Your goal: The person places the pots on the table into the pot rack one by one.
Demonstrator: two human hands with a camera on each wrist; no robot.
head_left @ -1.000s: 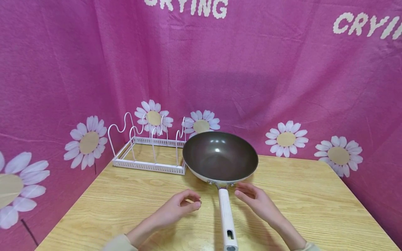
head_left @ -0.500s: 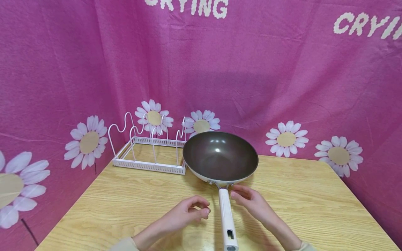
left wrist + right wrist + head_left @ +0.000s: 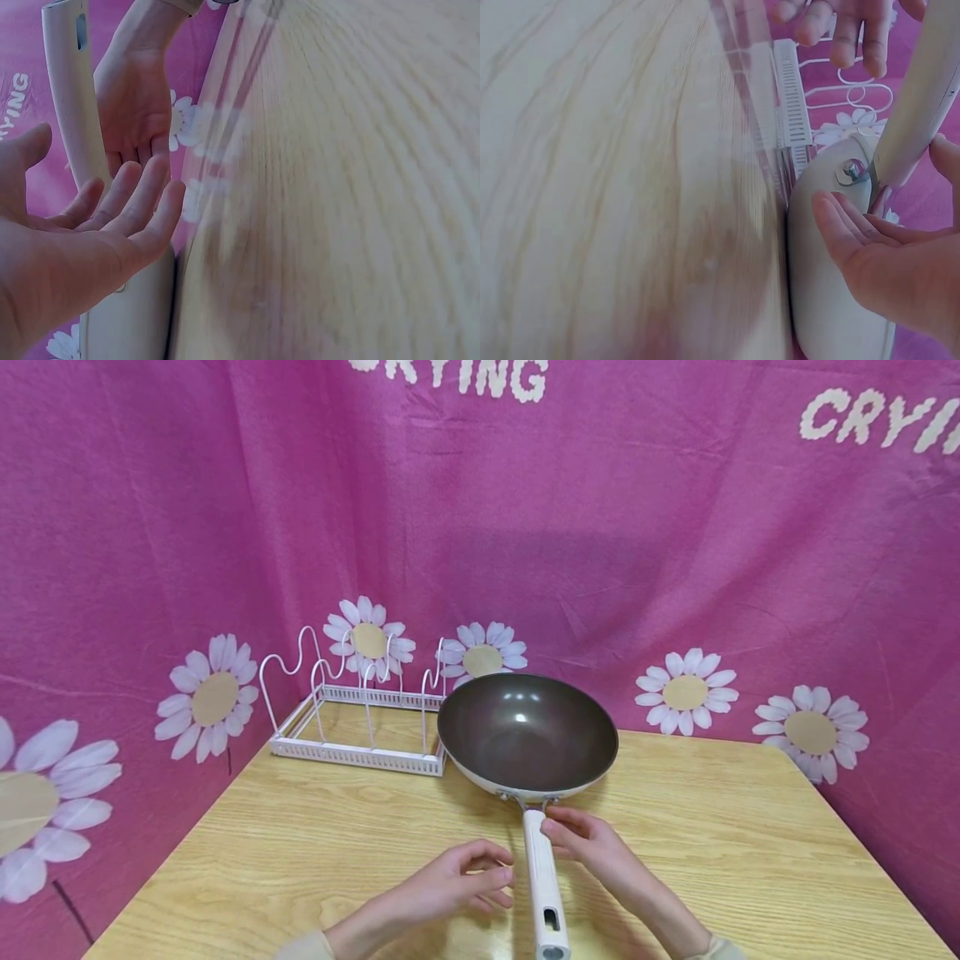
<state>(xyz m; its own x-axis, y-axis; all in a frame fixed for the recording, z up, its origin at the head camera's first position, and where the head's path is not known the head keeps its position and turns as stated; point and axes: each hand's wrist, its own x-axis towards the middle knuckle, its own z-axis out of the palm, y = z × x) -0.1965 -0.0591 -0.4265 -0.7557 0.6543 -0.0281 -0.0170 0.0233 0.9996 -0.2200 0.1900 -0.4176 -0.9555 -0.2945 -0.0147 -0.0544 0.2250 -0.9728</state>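
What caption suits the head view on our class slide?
A left hand and right hand flank the pale handle of a dark-lined pan beside a white rack on a wooden table.

R hand [image 3: 900, 274] by pan hndl [image 3: 924, 90]

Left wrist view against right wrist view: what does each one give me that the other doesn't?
Only the left wrist view shows the slot near the free end of the handle, and the pale lettering on the pink cloth.

Only the right wrist view shows the white rack.

Both show the pan's pale outer side, the left hand, the right hand and the wooden table.
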